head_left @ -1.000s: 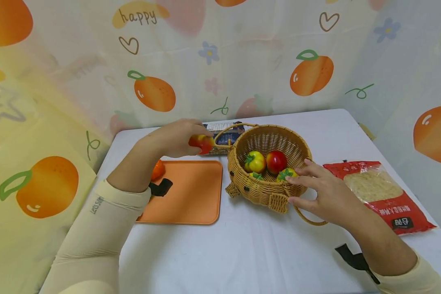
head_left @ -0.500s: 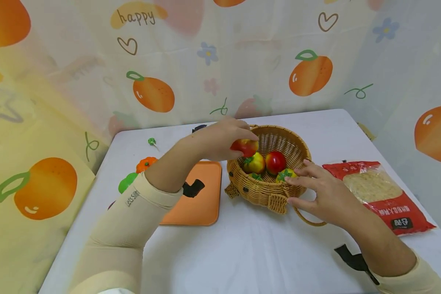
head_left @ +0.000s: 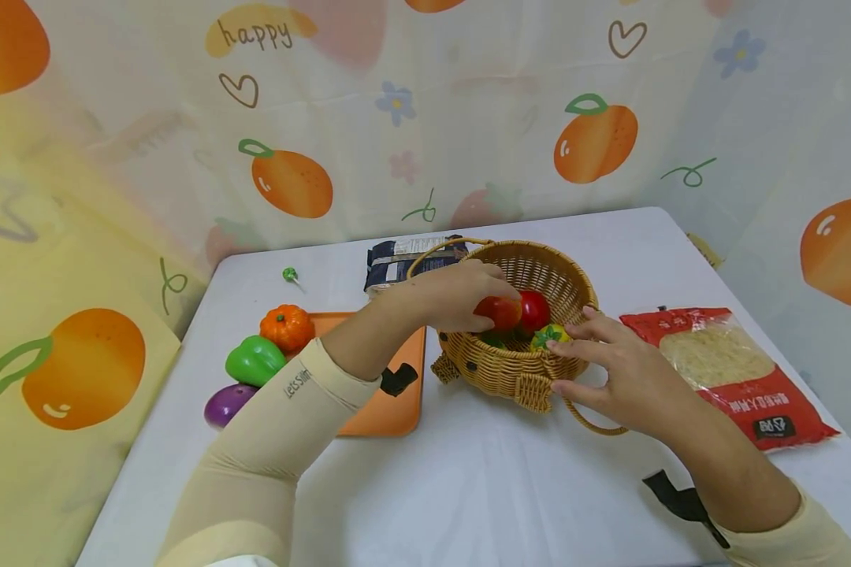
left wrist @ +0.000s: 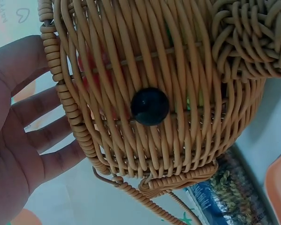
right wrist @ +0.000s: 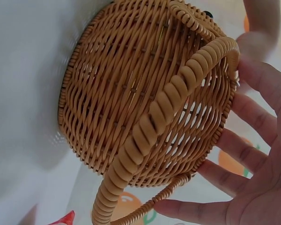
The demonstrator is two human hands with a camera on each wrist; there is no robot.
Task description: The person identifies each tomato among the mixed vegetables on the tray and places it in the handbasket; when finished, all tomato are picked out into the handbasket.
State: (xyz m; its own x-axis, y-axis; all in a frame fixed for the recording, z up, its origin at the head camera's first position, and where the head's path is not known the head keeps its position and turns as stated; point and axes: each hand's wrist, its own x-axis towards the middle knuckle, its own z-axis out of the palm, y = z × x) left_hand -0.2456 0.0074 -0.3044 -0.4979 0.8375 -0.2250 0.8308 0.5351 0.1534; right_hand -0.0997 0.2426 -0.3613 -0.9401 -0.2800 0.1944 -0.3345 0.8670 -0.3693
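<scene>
A round wicker basket (head_left: pixel 503 374) with a black-eyed animal front stands mid-table. My left hand (head_left: pixel 461 295) reaches over its left rim and holds a red-and-yellow fruit (head_left: pixel 499 313) low inside it; in the left wrist view, the left hand's fingers (left wrist: pixel 47 136) pass behind the basket wall. A shiny red fruit (head_left: pixel 535 312) and a yellow one with a green star-shaped top (head_left: pixel 549 336) lie in the basket, others partly hidden. At the right rim rests my right hand (head_left: pixel 620 366), its fingers spread and fairly straight beside the looped handle (right wrist: pixel 145 126).
Left of the basket lies an orange tray (head_left: pixel 397 409). Near it are an orange pumpkin (head_left: pixel 287 327), a green pepper (head_left: pixel 255 361), a purple vegetable (head_left: pixel 228 404) and a green lollipop (head_left: pixel 290 274). A dark packet (head_left: pixel 386 266) sits behind, a red noodle bag (head_left: pixel 737 378) on the right.
My left hand has carried the red-and-yellow fruit rightward from beside the dark packet, over the left rim and down into the basket. The right hand stays at the rim.
</scene>
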